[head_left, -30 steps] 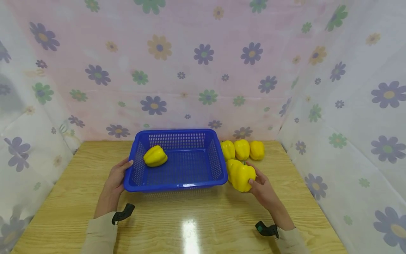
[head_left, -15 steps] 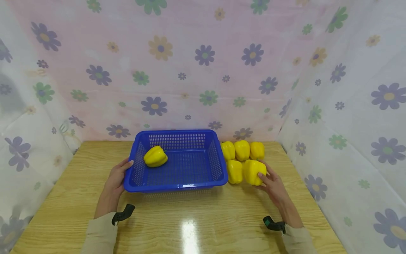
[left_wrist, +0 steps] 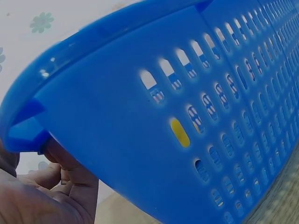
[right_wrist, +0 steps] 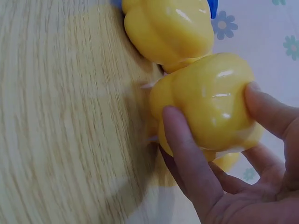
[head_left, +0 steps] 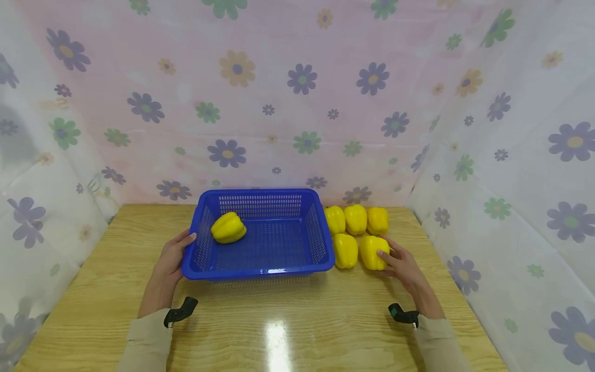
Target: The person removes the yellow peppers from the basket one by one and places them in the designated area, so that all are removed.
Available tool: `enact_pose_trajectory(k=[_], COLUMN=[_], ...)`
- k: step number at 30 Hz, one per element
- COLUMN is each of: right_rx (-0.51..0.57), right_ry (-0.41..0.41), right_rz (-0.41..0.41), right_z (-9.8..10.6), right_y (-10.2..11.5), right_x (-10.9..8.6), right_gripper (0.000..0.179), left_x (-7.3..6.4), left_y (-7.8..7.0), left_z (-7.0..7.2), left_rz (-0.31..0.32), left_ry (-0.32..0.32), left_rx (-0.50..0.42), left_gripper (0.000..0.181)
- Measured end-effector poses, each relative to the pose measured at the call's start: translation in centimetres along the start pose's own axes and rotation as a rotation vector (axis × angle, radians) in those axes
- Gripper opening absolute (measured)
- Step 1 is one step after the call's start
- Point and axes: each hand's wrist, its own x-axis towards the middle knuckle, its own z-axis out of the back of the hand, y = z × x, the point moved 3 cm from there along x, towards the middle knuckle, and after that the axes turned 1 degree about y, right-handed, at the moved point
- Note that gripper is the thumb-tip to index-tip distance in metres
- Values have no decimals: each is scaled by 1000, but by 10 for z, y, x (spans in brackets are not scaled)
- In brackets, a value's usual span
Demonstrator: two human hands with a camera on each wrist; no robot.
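A blue perforated plastic basket (head_left: 274, 245) stands on the table with one yellow bell pepper (head_left: 228, 228) lying inside near its left wall. My left hand (head_left: 171, 257) grips the basket's left rim, thumb on top and fingers curled beneath it in the left wrist view. To the right of the basket, my right hand (head_left: 405, 269) holds another yellow bell pepper (right_wrist: 210, 105) between thumb and fingers, low at the tabletop. That pepper is at the right end of the front row, beside a second front-row pepper (head_left: 345, 251).
Behind the front row, three more yellow peppers (head_left: 356, 219) stand side by side, the leftmost close against the basket's right wall. A wooden table (head_left: 232, 320) carries everything. Flower-printed curtains (head_left: 279, 103) enclose the back and both sides.
My right hand has carried its pepper rightward and down from in front of the other front-row pepper to that row's right end. My left hand has stayed on the basket rim.
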Motion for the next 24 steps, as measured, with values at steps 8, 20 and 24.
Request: enact_pose_trajectory(k=[8, 20, 24], right_rx=[-48, -62, -73], right_ry=[-11, 21, 34], right_rz=[-25, -44, -54], right_z=[-2, -7, -8], right_y=[3, 6, 7], right_x=[9, 18, 21], right_gripper=[68, 65, 64], left_x=[0, 0, 0], left_y=[-1, 0, -1], left_z=[0, 1, 1], left_rz=[-11, -9, -12], left_ry=[9, 1, 1], left_rx=[13, 5, -5], left_gripper=[74, 74, 73])
